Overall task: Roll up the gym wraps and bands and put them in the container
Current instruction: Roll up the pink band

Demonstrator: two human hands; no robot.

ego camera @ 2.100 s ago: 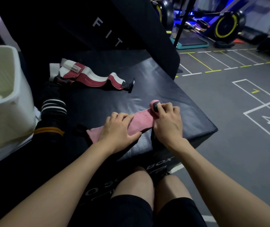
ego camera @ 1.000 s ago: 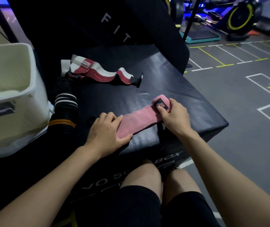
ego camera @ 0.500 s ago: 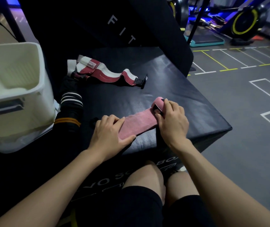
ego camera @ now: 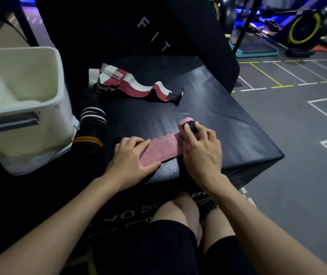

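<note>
A pink wrap (ego camera: 163,148) lies flat on the black padded box (ego camera: 228,120). Its right end is rolled into a small coil with a black tab, and my right hand (ego camera: 202,151) pinches that coil with fingertips. My left hand (ego camera: 130,161) presses flat on the wrap's left end, fingers together. A red-and-white wrap (ego camera: 134,87) lies loose and unrolled at the back of the box. A black wrap with white and orange stripes (ego camera: 92,126) lies along the box's left edge. The white plastic container (ego camera: 19,108) stands to the left.
A tall black pad marked FIT (ego camera: 152,36) leans behind the box. The box's right corner drops to grey gym floor with painted lines (ego camera: 297,135). Exercise bikes (ego camera: 305,30) stand at the far right. My knees (ego camera: 188,215) are against the box front.
My right hand has rolled the pink wrap's end a little further left, so the flat part is shorter. My left hand stays pressing the other end. The camera view shifted slightly.
</note>
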